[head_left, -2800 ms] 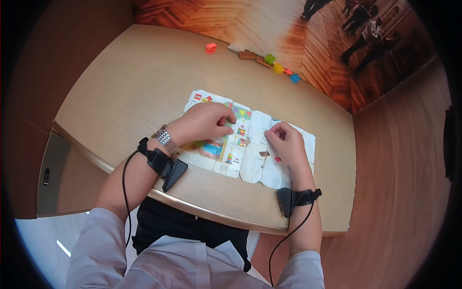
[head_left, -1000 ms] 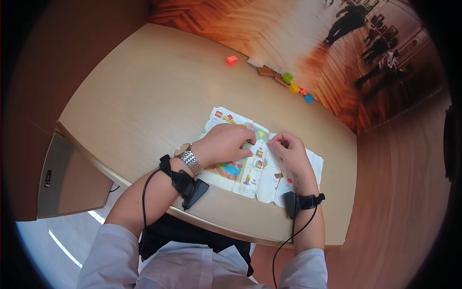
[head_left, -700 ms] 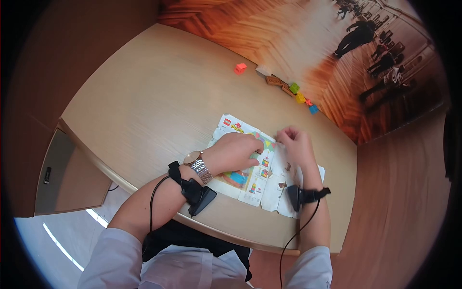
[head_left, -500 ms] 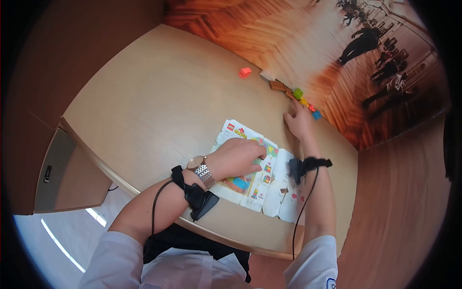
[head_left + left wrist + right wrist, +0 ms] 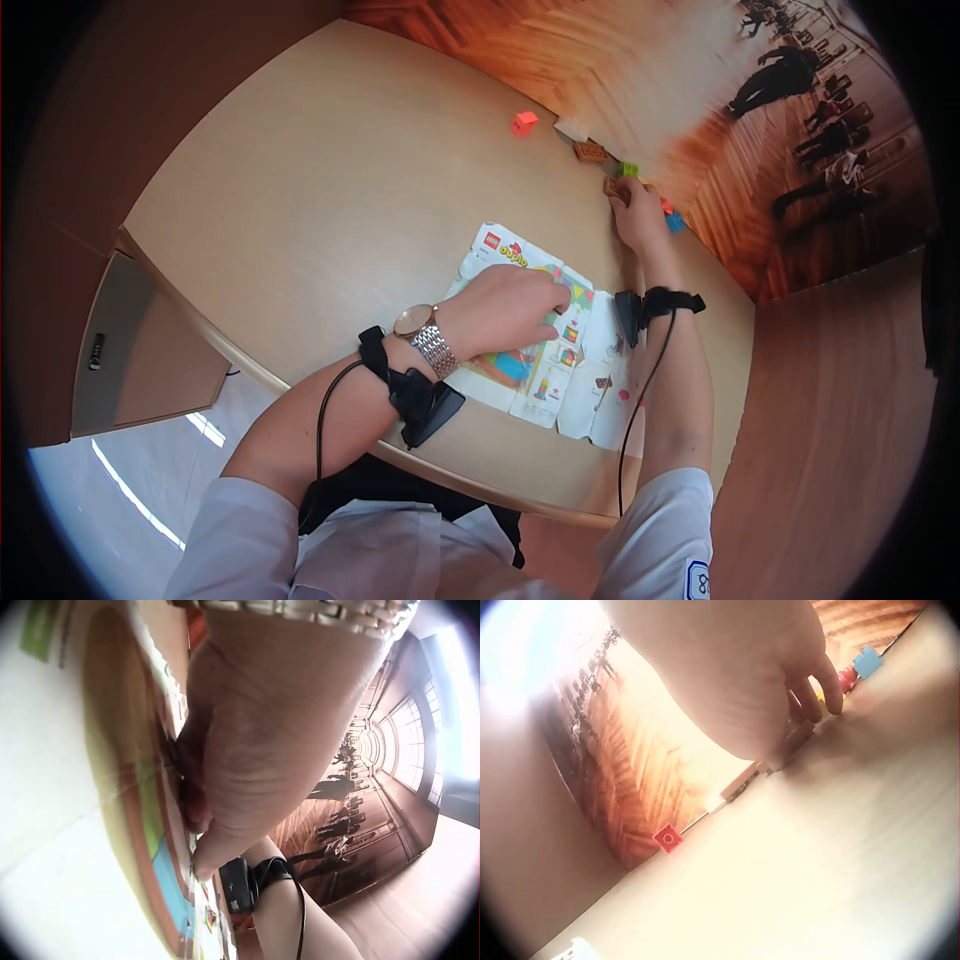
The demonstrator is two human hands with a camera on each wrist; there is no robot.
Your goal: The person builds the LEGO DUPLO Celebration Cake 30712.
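A creased instruction sheet (image 5: 600,330) with a LEGO Duplo logo and printed building steps lies on the table. My left hand (image 5: 510,305), with a metal watch at its wrist, rests low over it, fingers bent and thumb apart from the index finger; the hand hides part of the print. At the back of the table my right hand (image 5: 640,215) pinches a brown toy brick (image 5: 611,187) between thumb and fingers. In the right wrist view this brown brick (image 5: 801,738) shows between the thumb and fingertips, partly hidden by the hand.
Along the back panel stand another brown brick (image 5: 591,151), a whitish piece (image 5: 571,128), a green brick (image 5: 628,170) and a blue brick (image 5: 675,221). Left of these sits an orange-red brick (image 5: 524,123). A yellow piece is mostly behind the right hand.
My right hand has left the sheet, reached forward to the row of bricks and taken hold of a brown one. The left hand stays over the sheet while the head view shifts.
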